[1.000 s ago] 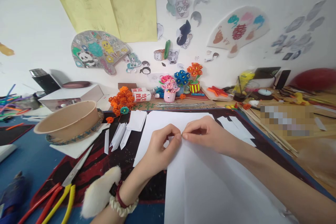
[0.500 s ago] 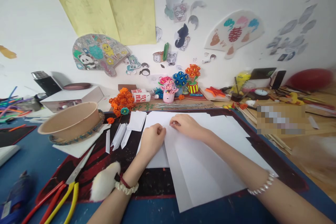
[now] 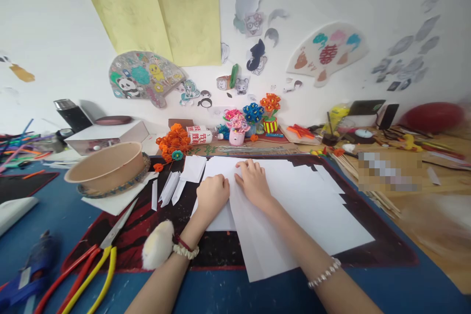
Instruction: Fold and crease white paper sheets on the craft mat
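A white sheet of paper (image 3: pixel 259 250) lies slanted over other white sheets (image 3: pixel 312 211), with a crease along its left side. My left hand (image 3: pixel 213 195) is closed at the sheet's upper left edge, thumb and fingers pinching the paper. Just to its right, my right hand (image 3: pixel 253 182) rests on the sheet near the top, palm down, its fingers apart and laid over the paper. Folded white paper strips (image 3: pixel 170 189) and a small square of paper (image 3: pixel 193 169) lie left of my left hand. Part of the creased sheet is hidden beneath my right forearm.
Scissors with red and yellow handles (image 3: pixel 105 250), a blue glue gun (image 3: pixel 35 270) and a fluffy white thing (image 3: pixel 158 245) lie at left. Behind them stands a round tan container (image 3: pixel 106 169). Handmade flowers (image 3: pixel 237 127) line the back; wooden sticks (image 3: pixel 362 184) lie at right.
My right hand has gone from a pinch at the sheet's top to fingers spread on it, and its forearm has swung left. My left hand keeps its grip. The view has shifted slightly.
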`<state>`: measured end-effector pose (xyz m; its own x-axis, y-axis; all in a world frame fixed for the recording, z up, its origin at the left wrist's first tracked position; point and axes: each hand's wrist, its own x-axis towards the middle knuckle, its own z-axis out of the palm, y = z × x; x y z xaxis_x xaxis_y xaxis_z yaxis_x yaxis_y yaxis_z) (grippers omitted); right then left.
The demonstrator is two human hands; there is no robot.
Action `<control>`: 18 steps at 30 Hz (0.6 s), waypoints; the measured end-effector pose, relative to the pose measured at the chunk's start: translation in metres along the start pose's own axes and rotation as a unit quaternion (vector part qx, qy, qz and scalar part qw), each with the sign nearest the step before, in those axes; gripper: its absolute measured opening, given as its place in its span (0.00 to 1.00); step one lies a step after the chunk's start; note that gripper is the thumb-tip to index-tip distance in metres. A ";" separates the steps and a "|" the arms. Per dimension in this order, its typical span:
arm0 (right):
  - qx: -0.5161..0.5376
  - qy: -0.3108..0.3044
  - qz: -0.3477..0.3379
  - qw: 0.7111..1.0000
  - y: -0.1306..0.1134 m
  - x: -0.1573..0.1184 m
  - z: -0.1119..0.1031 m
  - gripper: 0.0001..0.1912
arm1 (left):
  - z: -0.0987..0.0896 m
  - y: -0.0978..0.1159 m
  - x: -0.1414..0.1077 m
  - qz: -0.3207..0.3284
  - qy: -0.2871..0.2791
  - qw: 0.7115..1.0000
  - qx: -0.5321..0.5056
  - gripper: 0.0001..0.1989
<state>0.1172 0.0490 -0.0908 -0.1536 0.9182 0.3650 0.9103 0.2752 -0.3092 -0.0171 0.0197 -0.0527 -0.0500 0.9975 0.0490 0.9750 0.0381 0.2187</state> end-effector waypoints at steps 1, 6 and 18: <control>-0.001 0.003 -0.001 1.000 0.000 0.000 0.000 0.11 | -0.001 0.000 0.000 -0.001 -0.001 1.000 0.001 0.16; -0.001 0.019 -0.001 1.000 -0.002 -0.001 -0.002 0.09 | -0.002 -0.001 -0.002 -0.007 -0.002 1.000 0.000 0.16; -0.024 -0.039 -0.013 0.999 -0.010 -0.001 -0.004 0.12 | -0.001 -0.006 -0.007 -0.003 -0.001 1.000 -0.016 0.15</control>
<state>0.1098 0.0443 -0.0840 -0.2049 0.9306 0.3032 0.9224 0.2872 -0.2582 -0.0227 0.0125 -0.0531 -0.0559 0.9974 0.0457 0.9670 0.0427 0.2511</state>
